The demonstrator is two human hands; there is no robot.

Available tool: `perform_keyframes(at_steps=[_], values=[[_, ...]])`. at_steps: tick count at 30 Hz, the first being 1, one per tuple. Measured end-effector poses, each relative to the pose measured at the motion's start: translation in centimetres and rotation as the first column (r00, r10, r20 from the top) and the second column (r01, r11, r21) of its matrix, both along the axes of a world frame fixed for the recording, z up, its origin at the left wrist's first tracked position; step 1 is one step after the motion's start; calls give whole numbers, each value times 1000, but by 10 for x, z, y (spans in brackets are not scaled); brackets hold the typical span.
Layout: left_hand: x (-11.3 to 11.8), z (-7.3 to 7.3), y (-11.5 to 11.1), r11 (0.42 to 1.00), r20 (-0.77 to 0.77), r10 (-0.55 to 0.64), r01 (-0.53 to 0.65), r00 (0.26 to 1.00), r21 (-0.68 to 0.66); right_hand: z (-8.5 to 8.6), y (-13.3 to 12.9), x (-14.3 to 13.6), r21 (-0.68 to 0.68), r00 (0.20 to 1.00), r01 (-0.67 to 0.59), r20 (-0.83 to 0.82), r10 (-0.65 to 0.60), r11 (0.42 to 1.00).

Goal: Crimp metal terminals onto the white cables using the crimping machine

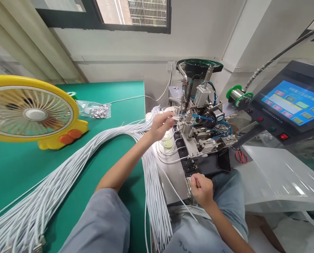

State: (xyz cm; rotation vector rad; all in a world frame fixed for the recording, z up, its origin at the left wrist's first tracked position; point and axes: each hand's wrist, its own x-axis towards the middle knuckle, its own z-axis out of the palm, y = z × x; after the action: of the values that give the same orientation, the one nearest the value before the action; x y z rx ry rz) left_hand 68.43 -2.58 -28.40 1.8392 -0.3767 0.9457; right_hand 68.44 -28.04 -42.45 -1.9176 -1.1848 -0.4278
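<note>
White cables (77, 163) lie in a thick bundle across the table (127, 88), so much seems left; a few loop to the black holders (190, 164) on the machine (199, 119), apparently in process, though finished ends cannot be told; the left hand (162, 125) curls beside the machine, its grip unclear; the right hand (203, 188) curls at the holders' near end, any hold hidden; a lit screen (295, 102) stands to the right.

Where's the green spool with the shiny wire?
In the head view, the green spool is right of centre, between the machine and the blue screen.
</note>
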Motion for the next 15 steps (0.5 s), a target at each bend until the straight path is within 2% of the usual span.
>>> perform_keyframes(at_steps=[4,6,10,13,15], values=[[-8,8,-9,956,-115,-73,103,991,274,2,1,1,39,1000,-4,7,4,999],[-5,8,-11,929,-194,-105,166,975,332,3,1,1,47,1000,-8,-1,8,999],[6,-2,-13,926,-288,-164,248,944,285,3,-1,2,50,1000,-7,-8,8,999],[11,-10,-14,922,-295,-264,330,918,202,3,-2,1,40,1000,-8,-12,9,999],[12,-13,-17,929,-269,-295,341,917,145,3,-2,0,37,1000,-13,-18,13,999]])
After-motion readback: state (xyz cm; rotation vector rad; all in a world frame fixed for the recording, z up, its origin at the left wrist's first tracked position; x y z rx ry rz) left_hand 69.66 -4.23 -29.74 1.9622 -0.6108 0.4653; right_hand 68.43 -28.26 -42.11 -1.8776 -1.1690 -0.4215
